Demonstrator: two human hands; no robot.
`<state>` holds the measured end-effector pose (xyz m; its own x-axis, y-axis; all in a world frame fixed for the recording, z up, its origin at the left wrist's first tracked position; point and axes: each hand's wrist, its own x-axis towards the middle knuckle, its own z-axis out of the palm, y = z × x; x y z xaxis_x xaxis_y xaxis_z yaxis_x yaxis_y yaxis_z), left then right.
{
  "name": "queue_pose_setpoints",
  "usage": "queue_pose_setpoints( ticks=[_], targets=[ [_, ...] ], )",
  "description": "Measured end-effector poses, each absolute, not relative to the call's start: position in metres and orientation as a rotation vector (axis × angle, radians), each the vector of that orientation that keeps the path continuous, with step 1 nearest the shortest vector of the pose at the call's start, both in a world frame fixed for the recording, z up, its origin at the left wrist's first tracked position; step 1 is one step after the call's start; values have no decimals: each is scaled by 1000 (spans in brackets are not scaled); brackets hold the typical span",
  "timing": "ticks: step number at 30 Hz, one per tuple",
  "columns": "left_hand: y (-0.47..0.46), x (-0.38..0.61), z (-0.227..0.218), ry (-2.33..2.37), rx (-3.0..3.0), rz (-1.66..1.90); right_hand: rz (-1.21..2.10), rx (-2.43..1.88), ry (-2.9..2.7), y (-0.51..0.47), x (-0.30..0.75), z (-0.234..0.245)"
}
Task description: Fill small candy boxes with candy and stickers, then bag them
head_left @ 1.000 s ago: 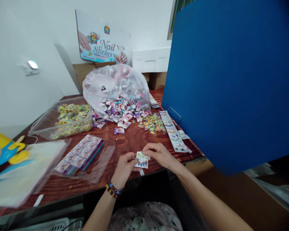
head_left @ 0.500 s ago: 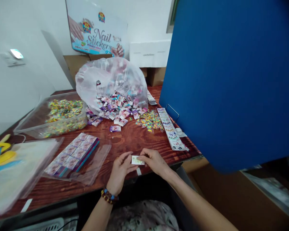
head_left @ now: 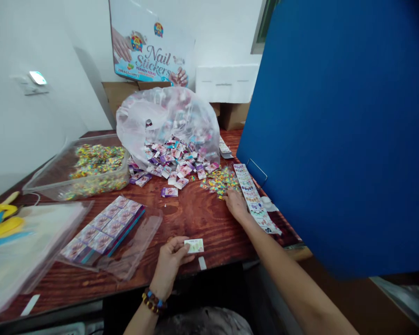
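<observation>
My left hand (head_left: 173, 257) pinches a small white and green nail sticker card (head_left: 195, 245) between thumb and fingers, just above the table's front edge. My right hand (head_left: 235, 203) reaches forward to the near edge of a pile of small, colourful, clear-wrapped packets (head_left: 220, 180). Its fingertips point down at the pile and are mostly hidden, so whether they grip a packet does not show. Right of that hand lies a long strip of printed sticker sheets (head_left: 253, 195). Small printed boxes (head_left: 176, 158) spill from a large translucent plastic bag (head_left: 139, 116) further back.
At the left, a clear plastic bin (head_left: 49, 179) holds many more packets. Rows of printed boxes (head_left: 104, 228) lie on a clear plastic bag (head_left: 136, 251), beside stacked plastic sleeves (head_left: 52, 228). A large blue panel (head_left: 335, 130) borders the table on the right.
My right hand has let go of the sticker card and moved forward to the packet pile. The card stays in my left hand. The view has shifted slightly.
</observation>
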<state>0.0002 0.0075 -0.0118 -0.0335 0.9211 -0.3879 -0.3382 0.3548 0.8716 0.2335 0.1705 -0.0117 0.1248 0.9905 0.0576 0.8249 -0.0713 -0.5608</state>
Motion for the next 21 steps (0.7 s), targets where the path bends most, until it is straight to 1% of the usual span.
queue_pose_setpoints(
  ticks=[4, 8, 10, 12, 13, 14, 16, 21],
  targets=[
    [14, -3, -11, 1202, 655, 1144, 509, -1972, -1726, 171, 232, -19],
    [22, -4, -8, 1203, 671, 1156, 663, -1833, -1767, 150, 226, -14],
    [27, -3, -6, 1223, 690, 1164, 872, -1647, -1821, 130, 217, -9],
    [31, 0, -5, 1256, 734, 1157, 1144, -1331, -1868, 108, 205, -4],
    [32, 2, -5, 1268, 758, 1153, 1199, -1201, -1889, 98, 198, -2],
    [33, 4, -4, 1269, 778, 1149, 1206, -1100, -1914, 90, 192, 0],
    [33, 7, -2, 1247, 806, 1141, 1155, -1035, -1954, 79, 182, 2],
    [26, 9, 2, 1193, 850, 1128, 1184, -1146, -1993, 72, 173, 5]
  ],
)
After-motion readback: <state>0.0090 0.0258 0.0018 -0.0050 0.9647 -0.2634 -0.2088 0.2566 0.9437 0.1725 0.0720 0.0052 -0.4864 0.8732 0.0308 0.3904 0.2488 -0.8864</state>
